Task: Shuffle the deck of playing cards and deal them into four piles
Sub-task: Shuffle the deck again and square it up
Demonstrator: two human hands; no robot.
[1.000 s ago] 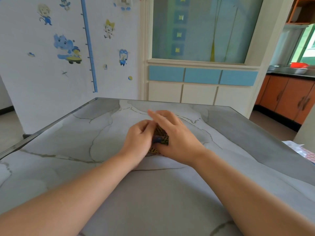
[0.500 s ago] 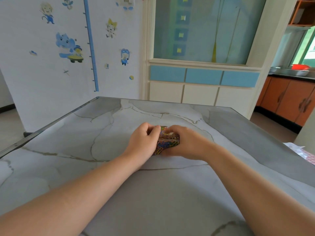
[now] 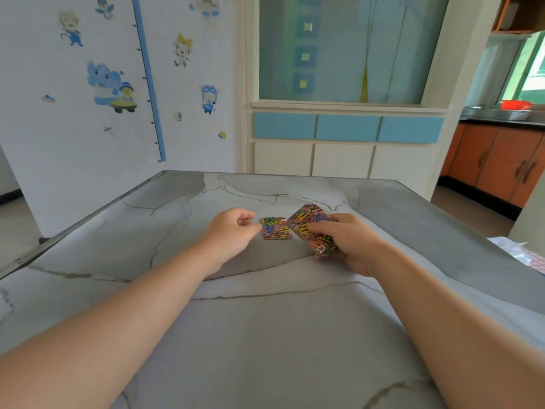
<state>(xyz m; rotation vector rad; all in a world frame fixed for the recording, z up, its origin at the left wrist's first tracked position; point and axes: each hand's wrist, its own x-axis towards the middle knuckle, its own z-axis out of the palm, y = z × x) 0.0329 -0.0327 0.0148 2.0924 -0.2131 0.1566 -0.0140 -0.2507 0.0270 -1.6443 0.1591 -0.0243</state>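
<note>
Right hand: your right hand [image 3: 352, 246] holds the main packet of cards [image 3: 312, 228], thumb across the patterned back and fingers curled underneath, so this grip is closed on it. The packet is tilted, far end raised off the table [image 3: 265, 335], which leaves its top card free to slide away.

Left hand: your left hand [image 3: 233, 234] is loosely curled, thumb and forefinger nearly pinched together, with nothing visibly between them. It rests just left of the card on the table, its fingertips at that card's edge, so I judge this grip empty.

Card on the table: one card, or a thin stack [image 3: 275, 228], lies flat and face down between your hands, just left of the held packet. How many cards it holds is too small to tell.

Where the deck is: most of it sits in your right hand, near the middle of the table; the rest is that flat card beside it.

Stage: this looks like either a cut during the shuffle or the first card dealt. Only one spot on the table has cards, so four piles are not yet made.

Next move: if you are dealing, place later cards well apart from this one, so piles stay separate.

Risk: the tilted packet could spill cards if your thumb loosens.
</note>
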